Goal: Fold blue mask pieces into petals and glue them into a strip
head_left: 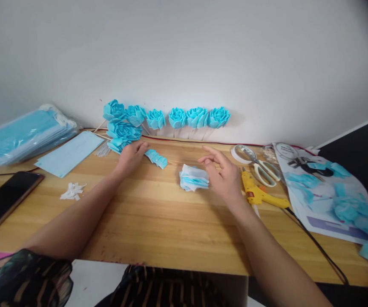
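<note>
My left hand [132, 157] rests on the table with its fingers curled together, at the left end of a row of overlapping folded blue petals [156, 159]. Whether anything is between those fingers is hidden. My right hand [225, 174] hovers with fingers apart and nothing in them, just right of a small stack of white and blue fabric pieces [193, 178]. Behind my left hand lie several blue fabric flowers [123, 130] on sticks. More blue flowers [196, 117] lean in a line against the wall.
A yellow glue gun [256, 194], scissors [265, 172] and a tape roll [244, 154] lie right of my right hand. Further right is a printed sheet [314, 192] with blue pieces. On the left are bagged masks [27, 132], flat blue sheets [70, 153], white scraps [72, 191] and a phone [7, 200].
</note>
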Demonstrator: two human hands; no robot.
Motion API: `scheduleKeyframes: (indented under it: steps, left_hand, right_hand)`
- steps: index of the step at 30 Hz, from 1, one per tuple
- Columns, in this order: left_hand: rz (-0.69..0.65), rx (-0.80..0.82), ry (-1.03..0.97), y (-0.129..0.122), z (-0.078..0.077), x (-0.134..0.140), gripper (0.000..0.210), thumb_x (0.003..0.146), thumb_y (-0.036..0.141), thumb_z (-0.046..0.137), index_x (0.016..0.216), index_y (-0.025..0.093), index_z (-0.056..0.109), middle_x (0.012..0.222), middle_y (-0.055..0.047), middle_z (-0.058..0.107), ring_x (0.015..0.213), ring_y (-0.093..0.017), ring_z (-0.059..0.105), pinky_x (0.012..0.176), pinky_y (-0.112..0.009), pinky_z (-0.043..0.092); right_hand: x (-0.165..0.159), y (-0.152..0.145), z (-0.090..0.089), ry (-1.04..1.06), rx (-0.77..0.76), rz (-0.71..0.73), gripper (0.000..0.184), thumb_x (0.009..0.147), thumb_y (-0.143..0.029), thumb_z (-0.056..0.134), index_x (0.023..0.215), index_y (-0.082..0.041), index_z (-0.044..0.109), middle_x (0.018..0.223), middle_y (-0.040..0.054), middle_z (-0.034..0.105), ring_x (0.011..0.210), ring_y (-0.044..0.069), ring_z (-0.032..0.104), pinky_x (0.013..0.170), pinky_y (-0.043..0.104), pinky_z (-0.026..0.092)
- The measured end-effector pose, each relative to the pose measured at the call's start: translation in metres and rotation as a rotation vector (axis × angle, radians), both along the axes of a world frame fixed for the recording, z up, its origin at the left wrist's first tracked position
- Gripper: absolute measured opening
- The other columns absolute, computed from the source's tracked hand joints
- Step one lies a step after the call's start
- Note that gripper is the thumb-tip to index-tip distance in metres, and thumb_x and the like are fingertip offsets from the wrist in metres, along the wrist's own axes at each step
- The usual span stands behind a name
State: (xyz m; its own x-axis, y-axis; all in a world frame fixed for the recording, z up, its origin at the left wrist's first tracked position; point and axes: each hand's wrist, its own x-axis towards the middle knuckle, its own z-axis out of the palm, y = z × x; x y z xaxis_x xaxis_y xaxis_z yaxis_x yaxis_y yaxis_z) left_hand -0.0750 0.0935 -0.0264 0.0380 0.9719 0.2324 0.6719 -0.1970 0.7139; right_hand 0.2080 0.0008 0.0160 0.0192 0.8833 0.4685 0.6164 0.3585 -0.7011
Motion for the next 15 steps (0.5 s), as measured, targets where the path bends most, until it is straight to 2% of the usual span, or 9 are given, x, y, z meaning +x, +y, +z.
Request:
scheduleKeyframes:
  steps: [5,11,13,15]
  left_hand:
    - [0.013,-0.011,0.022,0.002,-0.004,-0.002,0.036,0.084,0.034,0.056,0.107,0.014,0.075,0.089,-0.007,0.075,0.078,-0.021,0.062,0.069,-0.028,0.042]
    - [0.091,-0.014,0.135,-0.002,0.004,-0.001,0.036,0.085,0.033,0.055,0.107,0.014,0.077,0.074,-0.005,0.07,0.067,-0.02,0.057,0.062,-0.029,0.035]
    - [0.103,0.006,0.14,-0.004,0.006,0.001,0.034,0.086,0.034,0.055,0.104,0.015,0.076,0.073,-0.005,0.069,0.067,-0.019,0.056,0.061,-0.029,0.033]
    - [0.088,0.026,0.112,-0.007,0.007,0.005,0.03,0.086,0.035,0.056,0.096,0.015,0.075,0.07,-0.003,0.066,0.065,-0.018,0.054,0.06,-0.029,0.032]
  right_hand:
    - [0.001,0.002,-0.004,-0.007,0.012,-0.003,0.036,0.092,-0.022,0.051,0.124,-0.023,0.066,0.093,0.0034,0.079,0.087,0.021,0.072,0.079,0.035,0.052]
    - [0.003,0.0,0.003,0.026,-0.024,0.004,0.036,0.092,-0.025,0.054,0.126,-0.023,0.066,0.092,0.003,0.078,0.086,0.02,0.072,0.081,0.035,0.052]
    - [0.005,0.001,0.005,-0.011,-0.024,0.023,0.031,0.091,-0.026,0.057,0.119,-0.023,0.07,0.088,0.0017,0.078,0.084,0.02,0.071,0.081,0.035,0.051]
    - [0.008,0.002,0.006,-0.088,-0.034,0.065,0.02,0.091,-0.028,0.059,0.103,-0.024,0.075,0.086,0.0014,0.078,0.082,0.02,0.071,0.08,0.034,0.05]
